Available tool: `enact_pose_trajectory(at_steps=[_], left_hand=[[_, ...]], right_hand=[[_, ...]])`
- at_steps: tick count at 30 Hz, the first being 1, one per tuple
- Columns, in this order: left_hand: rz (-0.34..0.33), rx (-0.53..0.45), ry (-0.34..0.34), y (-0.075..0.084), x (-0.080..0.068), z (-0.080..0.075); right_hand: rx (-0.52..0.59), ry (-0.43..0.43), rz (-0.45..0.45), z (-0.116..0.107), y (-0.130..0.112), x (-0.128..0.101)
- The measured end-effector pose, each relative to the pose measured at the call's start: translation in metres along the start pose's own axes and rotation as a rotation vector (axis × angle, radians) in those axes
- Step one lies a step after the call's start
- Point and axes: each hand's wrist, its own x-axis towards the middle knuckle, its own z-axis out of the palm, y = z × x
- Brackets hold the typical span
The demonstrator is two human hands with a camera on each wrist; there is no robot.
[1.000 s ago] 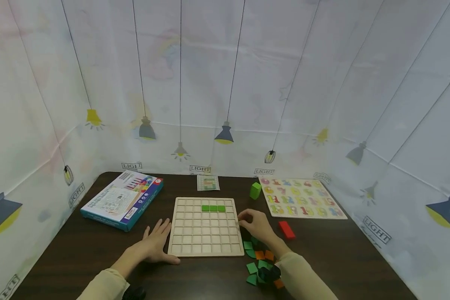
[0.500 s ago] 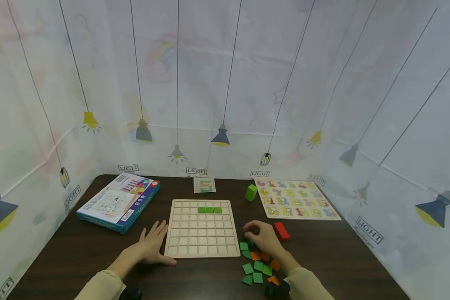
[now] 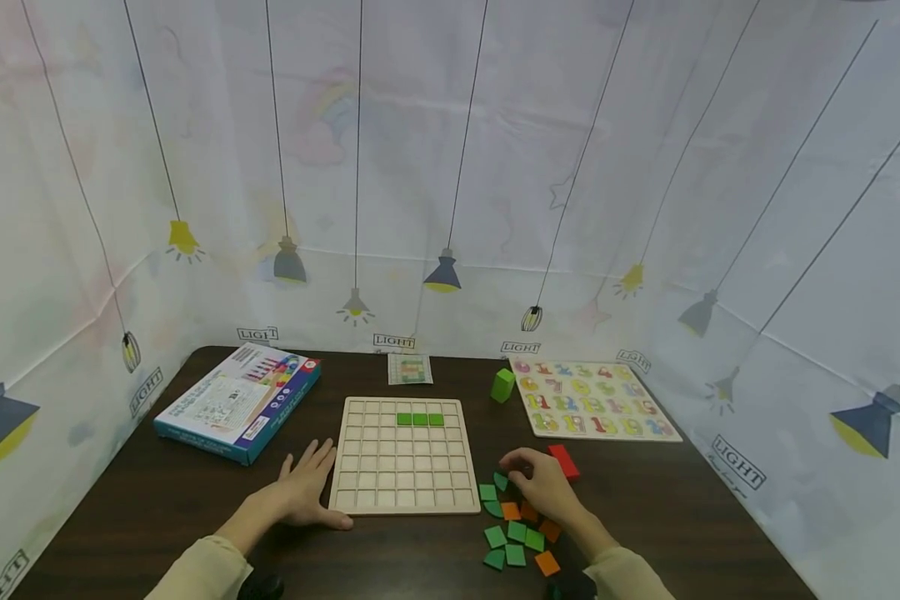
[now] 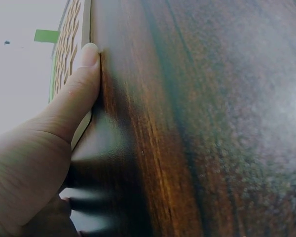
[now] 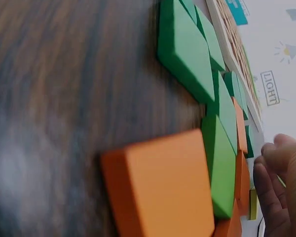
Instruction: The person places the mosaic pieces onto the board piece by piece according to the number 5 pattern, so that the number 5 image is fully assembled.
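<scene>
Wooden grid board (image 3: 403, 457): three green tiles seated; my left hand (image 3: 305, 493) lies flat bracing it, my right hand (image 3: 542, 486) pinches a loose green square tile (image 3: 501, 481); most cells unfilled.

The left hand (image 3: 303, 492) lies flat, palm down, fingers straight and spread, its thumb (image 4: 81, 81) stretched forward. The right hand (image 3: 543, 487) hovers low with fingers curled inward. Both forearms wear pale sleeves.

A dark brown wooden surface (image 3: 157, 508) fills the bottom of the view. White cloth walls (image 3: 645, 150) stand around it on three sides. The cloth has drawings of hanging lamps (image 3: 442, 273) on long thin lines and little signs that say LIGHT (image 3: 393, 341). The light is soft and even.
</scene>
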Motion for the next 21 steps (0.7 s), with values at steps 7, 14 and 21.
enact_pose_trajectory(at_steps=[7, 14, 21], left_hand=[[-0.007, 0.002, -0.005, -0.003, 0.0032, 0.0023], [-0.003, 0.001, 0.003, -0.0028, 0.0029, 0.0016], [-0.008, -0.011, -0.002, -0.0019, 0.0007, 0.0009]], right_hand=[[-0.01, -0.097, -0.077, -0.0002, 0.0043, 0.0013], [-0.027, -0.199, -0.12, -0.0001, 0.0006, 0.0058], [-0.012, -0.175, -0.072, 0.002, 0.0, 0.0095]])
